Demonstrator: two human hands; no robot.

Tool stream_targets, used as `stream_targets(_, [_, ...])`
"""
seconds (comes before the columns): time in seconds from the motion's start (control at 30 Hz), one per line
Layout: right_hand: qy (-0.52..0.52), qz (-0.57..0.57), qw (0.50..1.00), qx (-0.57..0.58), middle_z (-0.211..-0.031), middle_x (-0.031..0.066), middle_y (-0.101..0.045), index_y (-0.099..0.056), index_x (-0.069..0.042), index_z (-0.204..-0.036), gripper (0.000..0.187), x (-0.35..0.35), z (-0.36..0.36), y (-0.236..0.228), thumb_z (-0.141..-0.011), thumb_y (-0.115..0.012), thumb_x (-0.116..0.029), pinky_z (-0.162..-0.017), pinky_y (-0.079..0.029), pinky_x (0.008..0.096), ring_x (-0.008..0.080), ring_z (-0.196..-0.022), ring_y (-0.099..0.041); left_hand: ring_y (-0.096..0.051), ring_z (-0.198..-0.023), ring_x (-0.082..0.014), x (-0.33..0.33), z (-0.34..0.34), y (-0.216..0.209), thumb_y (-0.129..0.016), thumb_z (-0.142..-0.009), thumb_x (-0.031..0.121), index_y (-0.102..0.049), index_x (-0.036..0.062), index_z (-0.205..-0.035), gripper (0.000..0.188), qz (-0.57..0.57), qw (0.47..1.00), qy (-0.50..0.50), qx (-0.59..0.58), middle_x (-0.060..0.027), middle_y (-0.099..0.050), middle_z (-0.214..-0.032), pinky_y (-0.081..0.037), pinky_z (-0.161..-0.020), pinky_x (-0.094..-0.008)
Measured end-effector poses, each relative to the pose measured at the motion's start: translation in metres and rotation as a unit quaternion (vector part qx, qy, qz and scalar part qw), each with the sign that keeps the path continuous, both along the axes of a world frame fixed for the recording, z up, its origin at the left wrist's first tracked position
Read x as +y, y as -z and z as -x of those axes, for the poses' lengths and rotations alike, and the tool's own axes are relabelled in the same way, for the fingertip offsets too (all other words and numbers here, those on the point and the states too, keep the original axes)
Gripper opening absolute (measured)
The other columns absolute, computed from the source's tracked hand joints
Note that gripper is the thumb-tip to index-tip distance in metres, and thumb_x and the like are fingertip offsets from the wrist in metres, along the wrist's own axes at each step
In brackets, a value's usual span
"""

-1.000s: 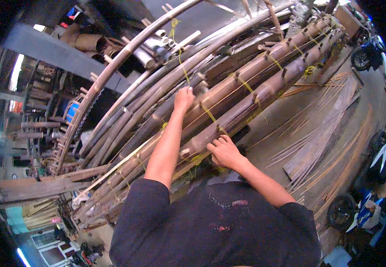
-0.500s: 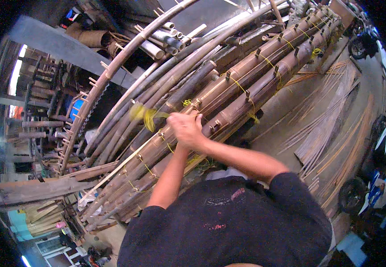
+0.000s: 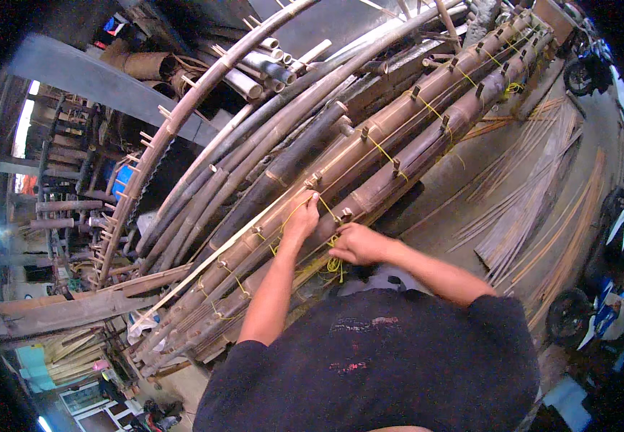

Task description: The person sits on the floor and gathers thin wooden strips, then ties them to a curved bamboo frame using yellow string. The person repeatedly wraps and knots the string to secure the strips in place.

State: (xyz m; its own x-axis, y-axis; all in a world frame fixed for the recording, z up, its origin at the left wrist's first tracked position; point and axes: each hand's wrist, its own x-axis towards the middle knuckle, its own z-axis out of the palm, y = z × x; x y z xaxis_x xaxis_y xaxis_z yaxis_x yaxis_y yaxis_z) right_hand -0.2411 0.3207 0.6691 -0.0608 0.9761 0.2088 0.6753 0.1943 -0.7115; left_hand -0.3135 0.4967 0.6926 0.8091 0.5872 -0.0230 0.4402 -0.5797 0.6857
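Note:
Two long brown bamboo poles run diagonally, the far pole (image 3: 344, 162) and the near pole (image 3: 366, 194), with short pegs standing up along them. Yellow cord (image 3: 380, 146) crosses between the pegs. My left hand (image 3: 302, 222) lies closed on the far pole, its thumb pressed on the cord just below a peg (image 3: 316, 180). By a peg (image 3: 345, 214) on the near pole, my right hand (image 3: 361, 243) is closed with its fingers curled on the cord; its fingertips are partly hidden. A loose yellow hank (image 3: 335, 268) hangs below that hand.
A curved pole with pegs (image 3: 175, 119) arches at the left. Behind the work lie stacked bamboo poles (image 3: 254, 155) and cut tubes (image 3: 243, 85). Split strips (image 3: 521, 194) cover the floor at right, near motorbike wheels (image 3: 569, 317). A pale strip (image 3: 218, 252) lies along the far pole.
My hands, together over the far pole before, have parted: the right came down toward the near pole. The yellow hank swung from left of the hands to below the right one.

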Motion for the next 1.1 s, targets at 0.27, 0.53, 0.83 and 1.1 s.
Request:
stream_targets(0.27, [0.126, -0.061, 0.965, 0.222, -0.076, 0.0154, -0.063, -0.062, -0.002, -0.069, 0.036, 0.002, 0.028, 0.004, -0.090, -0.060, -0.031, -0.077, -0.049, 0.0427, 0.0324, -0.076, -0.060, -0.063, -0.070, -0.0286, 0.096, -0.063, 0.017, -0.045, -0.097, 0.023, -0.066, 0.0021, -0.095, 0.030, -0.049, 0.986, -0.127, -0.092, -0.0137, -0.065, -0.074, -0.049, -0.065, -0.0410])
stream_targets(0.53, [0.507, -0.072, 0.353, 0.783, -0.100, 0.0086, -0.066, -0.056, -0.009, -0.110, 0.044, -0.095, 0.067, 0.184, -0.102, -0.033, -0.046, -0.091, -0.046, 0.0426, 0.0213, -0.099, -0.061, -0.062, -0.095, -0.0425, 0.129, -0.039, 0.065, -0.046, -0.093, 0.028, -0.066, -0.0009, -0.095, 0.035, -0.132, 0.980, -0.028, 0.145, -0.0241, -0.066, -0.099, -0.047, -0.087, -0.0513])
stream_targets(0.83, [0.193, 0.113, 0.349, 0.910, -0.102, 0.0087, -0.061, -0.057, -0.004, -0.107, 0.043, 0.042, 0.209, 0.028, -0.099, -0.046, -0.044, -0.093, -0.047, 0.0395, 0.0223, -0.096, -0.059, -0.061, -0.097, -0.0444, 0.113, 0.159, -0.006, -0.051, -0.092, 0.028, -0.062, 0.0012, -0.105, 0.032, -0.040, 0.968, 0.135, 0.208, -0.0289, -0.064, -0.099, -0.047, -0.086, -0.0512])
stream_targets(1.1, [0.364, -0.076, 0.877, 0.303, -0.084, 0.0144, -0.060, -0.060, -0.003, -0.100, 0.029, 0.212, 0.247, -0.021, -0.093, -0.055, -0.031, -0.077, -0.049, 0.0440, 0.0313, -0.076, -0.058, -0.062, -0.087, -0.0295, 0.094, 0.196, 0.132, -0.063, -0.088, 0.032, -0.059, 0.0106, -0.114, 0.034, -0.343, 0.933, -0.035, 0.101, -0.0144, -0.066, -0.101, -0.047, -0.075, -0.0435])
